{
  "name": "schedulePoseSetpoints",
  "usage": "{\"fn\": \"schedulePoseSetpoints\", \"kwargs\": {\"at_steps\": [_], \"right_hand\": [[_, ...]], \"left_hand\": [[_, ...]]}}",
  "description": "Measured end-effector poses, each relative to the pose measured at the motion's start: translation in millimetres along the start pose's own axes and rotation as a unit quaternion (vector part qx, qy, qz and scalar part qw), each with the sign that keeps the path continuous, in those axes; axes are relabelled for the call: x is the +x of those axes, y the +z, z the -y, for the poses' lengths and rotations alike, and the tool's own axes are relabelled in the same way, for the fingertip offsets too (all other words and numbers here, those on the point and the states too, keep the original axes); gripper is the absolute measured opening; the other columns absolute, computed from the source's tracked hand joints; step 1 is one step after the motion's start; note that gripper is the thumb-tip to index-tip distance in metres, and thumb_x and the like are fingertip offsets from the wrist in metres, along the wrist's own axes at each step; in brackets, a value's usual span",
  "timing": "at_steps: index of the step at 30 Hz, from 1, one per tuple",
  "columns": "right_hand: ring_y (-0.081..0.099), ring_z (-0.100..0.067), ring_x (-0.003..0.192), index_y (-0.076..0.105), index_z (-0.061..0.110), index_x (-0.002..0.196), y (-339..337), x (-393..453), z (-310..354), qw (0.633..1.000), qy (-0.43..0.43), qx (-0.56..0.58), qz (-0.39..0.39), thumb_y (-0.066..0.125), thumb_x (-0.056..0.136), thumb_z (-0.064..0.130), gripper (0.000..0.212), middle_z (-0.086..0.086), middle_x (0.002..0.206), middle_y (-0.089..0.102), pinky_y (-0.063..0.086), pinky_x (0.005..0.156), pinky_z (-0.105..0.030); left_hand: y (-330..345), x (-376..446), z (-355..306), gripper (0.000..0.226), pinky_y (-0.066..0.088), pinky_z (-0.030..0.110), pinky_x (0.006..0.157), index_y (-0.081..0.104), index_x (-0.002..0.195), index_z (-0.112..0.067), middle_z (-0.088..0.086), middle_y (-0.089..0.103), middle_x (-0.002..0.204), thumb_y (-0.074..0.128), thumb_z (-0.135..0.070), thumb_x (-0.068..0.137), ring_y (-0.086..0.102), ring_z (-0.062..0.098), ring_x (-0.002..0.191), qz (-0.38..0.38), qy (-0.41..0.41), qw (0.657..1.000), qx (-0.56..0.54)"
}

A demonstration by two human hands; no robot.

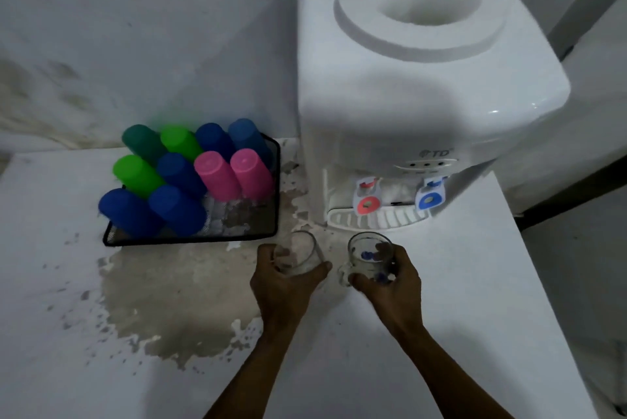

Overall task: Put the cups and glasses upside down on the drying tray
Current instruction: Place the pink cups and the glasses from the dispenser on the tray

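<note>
Head view, near to far, placed against the water dispenser (420, 86). Closest in front of it: 2 bare forearms over the white counter (458, 283). Left hand (283, 279) wrapped around a plain clear glass (300, 254), mouth up, fingers showing through the wall. Right hand (390, 279) clasps a clear glass mug (369, 257) with blue printed marks, too blurred to read; mug upright, handle pointing toward the left hand. Both vessels sit just in front of the dispenser's drip grille (376, 217); contact with the counter cannot be told. Counter paint worn through in a large brown patch (183, 296) left of the hands. Left of the dispenser, a black mesh drying tray (190, 239) holds 10 plastic cups (176, 208), bottoms up: 5 blue, 3 green, 2 pink. Tray corner nearest the dispenser bare. Dispenser face: red tap (366, 203), blue tap (430, 198), lettering "TD" (439, 154) above 3 small dots. Bottle well on top holds no bottle. Wall (101, 28) behind, stained.
</note>
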State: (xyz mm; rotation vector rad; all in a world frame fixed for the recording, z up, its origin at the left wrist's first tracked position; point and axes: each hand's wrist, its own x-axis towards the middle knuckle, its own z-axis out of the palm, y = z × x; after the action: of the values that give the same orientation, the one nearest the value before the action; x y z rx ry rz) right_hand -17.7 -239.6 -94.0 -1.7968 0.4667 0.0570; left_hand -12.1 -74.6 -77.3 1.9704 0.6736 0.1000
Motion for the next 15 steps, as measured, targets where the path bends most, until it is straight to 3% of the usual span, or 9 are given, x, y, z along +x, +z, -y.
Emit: {"fn": "schedulePoseSetpoints", "kwargs": {"at_steps": [2,4,7,10,13,15], "right_hand": [[0.063,-0.013,0.097,0.058,0.016,0.117,16,-3,7,0.999,0.007,0.010,0.034,0.088,0.058,0.006,0.067,0.004,0.107,0.066,0.054,0.080,-0.020],[0.064,-0.012,0.092,0.057,0.018,0.114,33,-3,17,0.998,0.013,0.009,0.065,0.087,0.062,0.009,0.061,0.006,0.101,0.067,0.053,0.080,-0.023],[0.065,-0.015,0.092,0.052,0.017,0.116,62,0,31,0.994,0.021,0.024,0.100,0.086,0.066,0.016,0.060,0.000,0.102,0.067,0.054,0.080,-0.024],[0.065,-0.020,0.091,0.049,0.015,0.117,89,5,43,0.992,0.033,0.028,0.119,0.086,0.067,0.022,0.063,-0.009,0.104,0.065,0.053,0.080,-0.027],[0.062,-0.017,0.080,0.049,0.014,0.114,110,12,58,0.991,0.039,0.020,0.128,0.083,0.071,0.023,0.056,-0.007,0.092,0.063,0.052,0.074,-0.028],[0.063,-0.016,0.079,0.052,0.019,0.110,123,20,66,0.991,0.045,0.002,0.123,0.082,0.071,0.033,0.051,-0.001,0.088,0.063,0.055,0.074,-0.034]], "left_hand": [[-21,9,2,0.062,0.049,0.016,0.057,0.058,0.090,-0.023,-0.011,0.063,0.085,0.095,-0.036,0.043,0.062,0.012,0.077,-0.013,-0.026,0.999,-0.024],[-38,21,2,0.061,0.046,0.011,0.057,0.062,0.092,-0.020,-0.008,0.065,0.086,0.095,-0.035,0.043,0.062,0.008,0.078,-0.012,-0.061,0.996,-0.060],[-64,43,4,0.059,0.056,0.026,0.064,0.064,0.094,-0.024,-0.004,0.069,0.091,0.095,-0.032,0.044,0.067,0.015,0.082,-0.013,-0.131,0.985,-0.114],[-86,67,3,0.056,0.060,0.041,0.078,0.067,0.103,-0.020,0.006,0.072,0.103,0.091,-0.016,0.053,0.069,0.026,0.091,0.011,-0.238,0.948,-0.213],[-104,85,-3,0.049,0.061,0.039,0.064,0.068,0.105,-0.008,0.018,0.072,0.102,0.087,-0.010,0.061,0.071,0.030,0.082,0.061,-0.277,0.921,-0.268],[-108,98,1,0.059,0.061,0.044,0.061,0.067,0.105,-0.005,0.018,0.073,0.097,0.092,-0.020,0.053,0.072,0.032,0.077,0.072,-0.264,0.932,-0.237]]}}
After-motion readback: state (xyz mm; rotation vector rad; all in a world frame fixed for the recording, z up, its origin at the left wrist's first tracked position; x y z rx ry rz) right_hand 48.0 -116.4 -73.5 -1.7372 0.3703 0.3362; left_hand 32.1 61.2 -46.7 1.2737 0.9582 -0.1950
